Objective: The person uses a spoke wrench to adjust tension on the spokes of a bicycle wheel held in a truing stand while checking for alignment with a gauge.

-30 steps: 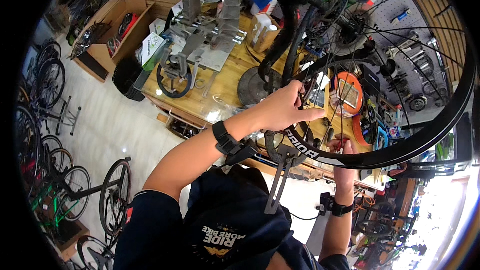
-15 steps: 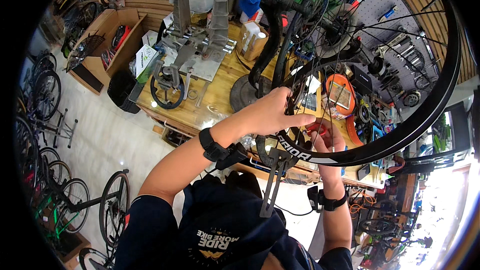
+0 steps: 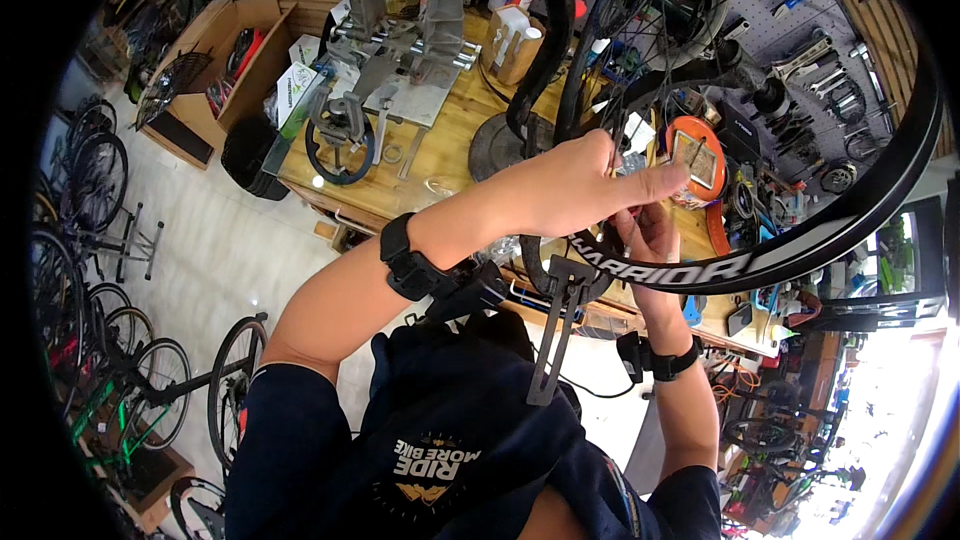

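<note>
In the head view, a bicycle wheel (image 3: 850,225) with a black rim and pale lettering stands at the upper right, in front of the person and over the wooden desk (image 3: 450,155), beside the curved black arm of a stand (image 3: 547,70). The left hand (image 3: 590,180) reaches in among the spokes near the lower left of the rim; its fingers curl in and its thumb sticks out to the right, but the fingertips are hidden, so I cannot tell whether they grip a spoke. The right hand (image 3: 652,232) is just below that thumb, its wrist passing behind the rim, its fingers drawn narrow on a small red tool (image 3: 637,211) that is mostly covered. A slotted metal bracket (image 3: 557,340) hangs down near the rim's lower left. On the desk, a round dark plate (image 3: 500,148) lies left of the hands, an orange round container (image 3: 712,185) is to their right, and a cardboard box (image 3: 512,58) stands farther back. Spanners (image 3: 832,80) hang on the grey pegboard (image 3: 765,35) beyond the wheel, and bicycles (image 3: 160,390) stand on the floor at the left.
</note>
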A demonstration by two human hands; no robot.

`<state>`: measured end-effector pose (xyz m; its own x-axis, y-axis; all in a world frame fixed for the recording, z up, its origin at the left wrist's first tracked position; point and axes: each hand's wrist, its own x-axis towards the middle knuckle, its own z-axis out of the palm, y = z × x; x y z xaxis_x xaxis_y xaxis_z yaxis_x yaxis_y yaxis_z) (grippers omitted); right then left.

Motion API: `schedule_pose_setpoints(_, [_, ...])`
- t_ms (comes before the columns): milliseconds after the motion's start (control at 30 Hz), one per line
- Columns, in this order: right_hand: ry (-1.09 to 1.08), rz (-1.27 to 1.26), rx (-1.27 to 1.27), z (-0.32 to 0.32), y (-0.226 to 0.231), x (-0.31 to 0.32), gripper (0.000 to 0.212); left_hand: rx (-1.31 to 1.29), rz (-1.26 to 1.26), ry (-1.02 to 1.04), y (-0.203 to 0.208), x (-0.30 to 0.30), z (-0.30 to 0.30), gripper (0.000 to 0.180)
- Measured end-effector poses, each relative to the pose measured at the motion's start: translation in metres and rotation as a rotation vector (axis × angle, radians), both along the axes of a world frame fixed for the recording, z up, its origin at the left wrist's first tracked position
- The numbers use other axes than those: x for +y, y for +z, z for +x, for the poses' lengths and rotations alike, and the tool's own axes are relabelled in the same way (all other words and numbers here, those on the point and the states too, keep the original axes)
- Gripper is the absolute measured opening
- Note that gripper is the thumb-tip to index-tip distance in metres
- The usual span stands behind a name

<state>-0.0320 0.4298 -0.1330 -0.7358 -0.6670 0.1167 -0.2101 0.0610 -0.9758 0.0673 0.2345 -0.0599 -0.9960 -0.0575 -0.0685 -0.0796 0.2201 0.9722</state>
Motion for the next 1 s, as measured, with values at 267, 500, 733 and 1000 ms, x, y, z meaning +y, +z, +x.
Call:
schedule_pose_setpoints(267, [-0.145, -0.178, -0.022, 0.008, -0.009, 0.015, 0.038, 0.273, 0.194, -0.018, 0.027, 0.017, 0.003, 0.033])
schedule_pose_setpoints(500, [-0.268, -0.023, 0.005, 0.018, -0.005, 0.031, 0.031, 0.312, 0.396, -0.032, 0.064, 0.020, -0.002, 0.041])
schedule_pose_setpoints(733, [-0.211, -0.031, 0.047, 0.019, 0.001, 0.031, 0.035, 0.237, 0.266, -0.064, 0.026, 0.010, -0.001, 0.033])
schedule_pose_setpoints(1000, [-0.167, 0.041, 0.089, 0.022, 0.014, 0.024, 0.036, 0.262, 0.009, 0.042, -0.037, -0.005, -0.013, 0.030])
